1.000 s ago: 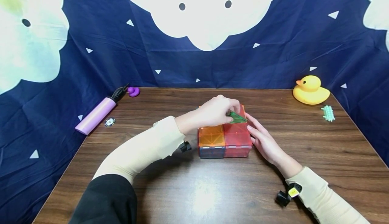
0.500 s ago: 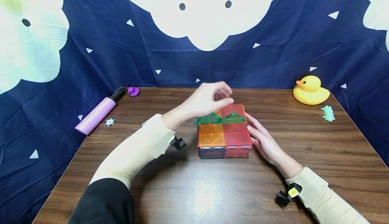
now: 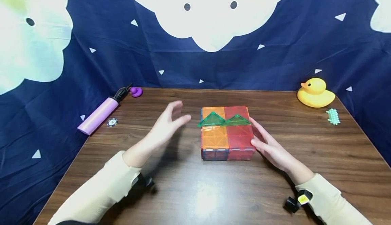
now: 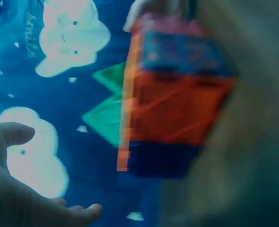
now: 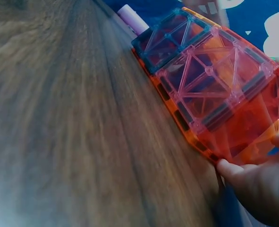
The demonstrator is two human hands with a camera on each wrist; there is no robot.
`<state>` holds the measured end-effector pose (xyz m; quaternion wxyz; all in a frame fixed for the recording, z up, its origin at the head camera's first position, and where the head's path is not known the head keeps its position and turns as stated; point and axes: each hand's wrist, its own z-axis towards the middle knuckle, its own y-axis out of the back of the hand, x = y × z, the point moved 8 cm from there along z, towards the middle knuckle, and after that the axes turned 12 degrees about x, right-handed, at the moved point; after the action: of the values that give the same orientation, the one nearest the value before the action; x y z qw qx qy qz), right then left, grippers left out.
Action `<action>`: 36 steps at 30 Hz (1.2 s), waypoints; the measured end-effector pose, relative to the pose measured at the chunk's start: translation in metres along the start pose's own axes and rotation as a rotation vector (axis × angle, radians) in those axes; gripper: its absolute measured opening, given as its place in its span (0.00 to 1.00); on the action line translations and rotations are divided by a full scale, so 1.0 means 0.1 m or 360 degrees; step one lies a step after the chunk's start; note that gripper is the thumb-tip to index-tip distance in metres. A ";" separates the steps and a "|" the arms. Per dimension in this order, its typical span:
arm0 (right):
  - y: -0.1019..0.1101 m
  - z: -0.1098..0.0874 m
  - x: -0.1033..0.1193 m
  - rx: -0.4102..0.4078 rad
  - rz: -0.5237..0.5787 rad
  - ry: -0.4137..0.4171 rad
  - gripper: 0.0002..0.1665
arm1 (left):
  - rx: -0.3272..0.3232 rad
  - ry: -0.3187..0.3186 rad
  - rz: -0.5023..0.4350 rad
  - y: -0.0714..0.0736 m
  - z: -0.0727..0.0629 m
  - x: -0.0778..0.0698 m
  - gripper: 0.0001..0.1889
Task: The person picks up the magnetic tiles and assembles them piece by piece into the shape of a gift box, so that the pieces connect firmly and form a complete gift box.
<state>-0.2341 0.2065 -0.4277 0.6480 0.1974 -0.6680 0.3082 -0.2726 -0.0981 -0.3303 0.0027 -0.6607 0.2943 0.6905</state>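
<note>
A low box of see-through magnetic tiles (image 3: 215,138) stands on the table, orange on the left of its top and red on the right. Two green triangular tiles (image 3: 212,119) stand side by side across its top. My left hand (image 3: 163,128) hovers left of the box, holding nothing, thumb and fingers spread apart. In the left wrist view, the box (image 4: 177,111) is blurred. My right hand (image 3: 272,150) rests against the box's right side with relaxed fingers. The right wrist view shows its thumb (image 5: 231,170) at a lower corner; some fingers are partly hidden.
At the left lie a pink hand pump (image 3: 98,115), a small purple duck (image 3: 136,92) and a poker chip (image 3: 112,122). A yellow duck (image 3: 316,93) and a mint-green textured piece (image 3: 333,116) sit at the right. A blue cloud-print cloth (image 3: 195,62) hangs behind the table.
My left hand has let go of the right green triangle, lifted off and moved left, clear of the box. My right hand stays at the box's side, its thumb slightly lower.
</note>
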 end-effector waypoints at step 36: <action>0.07 0.18 -0.03 -0.0139 -0.0055 0.0010 0.56 | 0.0471 0.0233 -0.0946 -0.69 0.23 0.66 0.38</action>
<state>-0.2520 0.1990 -0.4313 0.6633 0.1794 -0.6753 0.2680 -0.2743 -0.0570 -0.4201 0.2786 -0.7579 0.1852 0.5600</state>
